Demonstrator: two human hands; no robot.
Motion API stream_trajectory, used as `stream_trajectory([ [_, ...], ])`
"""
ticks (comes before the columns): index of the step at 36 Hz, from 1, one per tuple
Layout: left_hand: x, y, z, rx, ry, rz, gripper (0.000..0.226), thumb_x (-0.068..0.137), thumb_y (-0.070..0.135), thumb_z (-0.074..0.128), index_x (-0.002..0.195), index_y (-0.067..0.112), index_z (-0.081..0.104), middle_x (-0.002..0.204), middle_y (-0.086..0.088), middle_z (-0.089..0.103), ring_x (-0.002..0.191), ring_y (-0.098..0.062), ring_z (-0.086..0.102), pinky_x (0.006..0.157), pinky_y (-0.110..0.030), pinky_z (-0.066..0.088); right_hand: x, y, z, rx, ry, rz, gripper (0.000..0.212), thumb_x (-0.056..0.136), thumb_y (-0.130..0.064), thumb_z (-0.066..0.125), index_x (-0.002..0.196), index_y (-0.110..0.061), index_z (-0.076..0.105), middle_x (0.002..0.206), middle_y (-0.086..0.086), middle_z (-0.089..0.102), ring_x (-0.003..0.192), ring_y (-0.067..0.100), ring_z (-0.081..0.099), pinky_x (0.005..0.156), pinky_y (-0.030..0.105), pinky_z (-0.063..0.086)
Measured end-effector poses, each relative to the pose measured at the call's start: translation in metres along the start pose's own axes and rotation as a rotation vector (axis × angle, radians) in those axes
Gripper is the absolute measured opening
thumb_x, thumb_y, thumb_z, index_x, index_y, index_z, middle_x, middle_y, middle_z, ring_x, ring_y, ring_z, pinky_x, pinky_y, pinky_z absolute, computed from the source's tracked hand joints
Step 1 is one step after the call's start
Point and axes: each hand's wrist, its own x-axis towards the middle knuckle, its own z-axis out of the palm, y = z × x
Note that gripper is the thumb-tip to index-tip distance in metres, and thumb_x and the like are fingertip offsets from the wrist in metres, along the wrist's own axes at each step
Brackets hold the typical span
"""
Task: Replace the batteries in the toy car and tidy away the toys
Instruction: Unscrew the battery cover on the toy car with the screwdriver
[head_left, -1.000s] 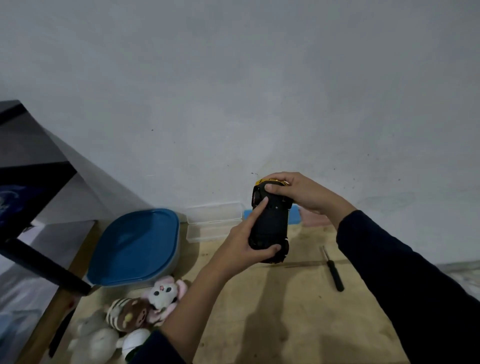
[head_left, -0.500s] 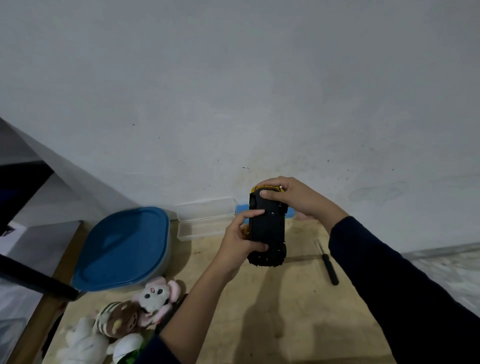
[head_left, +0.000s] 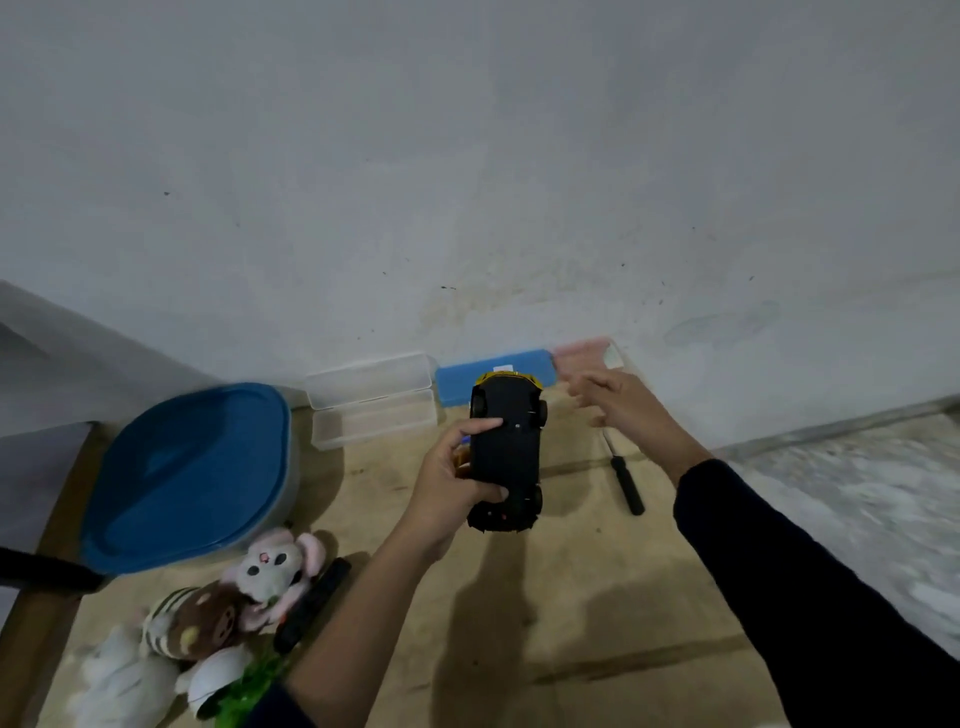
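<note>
The toy car (head_left: 506, 452) is held upside down above the wooden table, its black underside facing me and its yellow body showing at the far end. My left hand (head_left: 452, 483) grips the car from the left, thumb across the underside. My right hand (head_left: 626, 405) is off the car, to its right, blurred, fingers loosely spread and holding nothing. A black screwdriver (head_left: 623, 478) lies on the table just below my right hand.
A container with a blue lid (head_left: 187, 473) stands at the left. Clear plastic boxes (head_left: 371, 400), a blue box (head_left: 493, 376) and a pink one (head_left: 582, 353) line the wall. Several plush toys (head_left: 208, 618) lie at front left beside a black object (head_left: 311, 603).
My right hand has let go of the car's far end and moved right, over the screwdriver. My left hand keeps hold of the car. The camera has tilted down slightly.
</note>
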Motion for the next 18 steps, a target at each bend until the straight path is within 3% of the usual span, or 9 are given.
stream_trajectory([
  [4, -0.004, -0.004, -0.007, -0.036, 0.044, -0.024, 0.075, 0.063, -0.032, 0.057, 0.103, 0.032, 0.06, 0.11, -0.014, 0.06, 0.092, -0.024, 0.059, 0.065, -0.034, 0.054, -0.001, 0.063, -0.005, -0.261, 0.247, 0.194, 0.041, 0.087, -0.023, 0.063, 0.122, -0.005, 0.053, 0.121, 0.013, 0.055, 0.11, 0.028, 0.055, 0.087, 0.033, 0.044],
  [7, -0.007, -0.005, -0.014, -0.049, 0.079, -0.036, 0.074, 0.066, -0.031, 0.055, 0.103, 0.033, 0.058, 0.103, -0.01, 0.061, 0.089, -0.023, 0.059, 0.067, -0.036, 0.054, -0.01, 0.098, 0.002, -0.409, 0.259, 0.358, 0.056, 0.077, -0.031, 0.074, 0.118, -0.004, 0.047, 0.122, 0.017, 0.043, 0.111, 0.034, 0.049, 0.089, 0.041, 0.047],
  [10, -0.011, -0.006, -0.021, -0.062, 0.106, -0.049, 0.075, 0.067, -0.031, 0.054, 0.105, 0.034, 0.057, 0.105, -0.01, 0.06, 0.091, -0.026, 0.059, 0.066, -0.036, 0.054, -0.017, 0.117, 0.014, -0.609, 0.245, 0.382, 0.059, 0.077, -0.034, 0.072, 0.118, -0.001, 0.043, 0.122, 0.018, 0.042, 0.111, 0.036, 0.045, 0.085, 0.039, 0.044],
  [14, -0.016, -0.007, -0.032, -0.061, 0.131, -0.055, 0.077, 0.066, -0.032, 0.05, 0.106, 0.034, 0.056, 0.105, -0.012, 0.058, 0.089, -0.026, 0.057, 0.061, -0.034, 0.052, -0.019, 0.128, 0.027, -0.696, 0.29, 0.322, 0.038, 0.092, -0.024, 0.054, 0.116, 0.003, 0.043, 0.116, 0.022, 0.048, 0.103, 0.039, 0.05, 0.076, 0.04, 0.043],
  [18, -0.02, -0.003, -0.038, -0.052, 0.152, -0.037, 0.076, 0.066, -0.033, 0.049, 0.107, 0.031, 0.054, 0.103, -0.01, 0.059, 0.085, -0.02, 0.058, 0.059, -0.031, 0.053, -0.01, 0.125, 0.028, -0.581, 0.318, 0.267, 0.014, 0.093, -0.009, 0.049, 0.1, 0.003, 0.046, 0.106, 0.026, 0.051, 0.085, 0.036, 0.053, 0.063, 0.036, 0.04],
])
